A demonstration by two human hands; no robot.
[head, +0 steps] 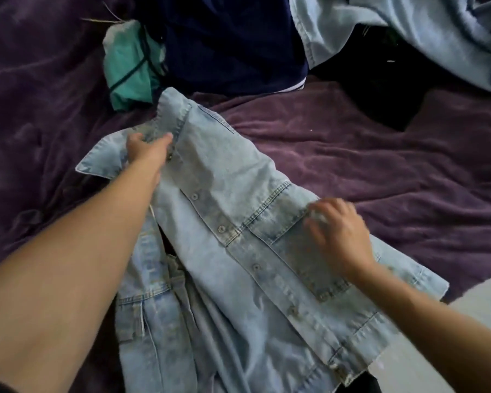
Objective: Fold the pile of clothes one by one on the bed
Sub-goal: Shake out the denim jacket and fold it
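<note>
My left hand (146,148) pinches the collar (170,114) of the pale-blue denim button shirt (238,222) by the purple bed's (380,165) near edge. My right hand (340,239) lies spread-fingered on its pocket (301,251). I'd pull it taut and smooth it flat first.

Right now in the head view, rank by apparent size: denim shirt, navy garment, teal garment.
1. denim shirt: largest, though it is nearest the camera, which inflates it.
2. navy garment: farther off.
3. teal garment: clearly smallest.
</note>
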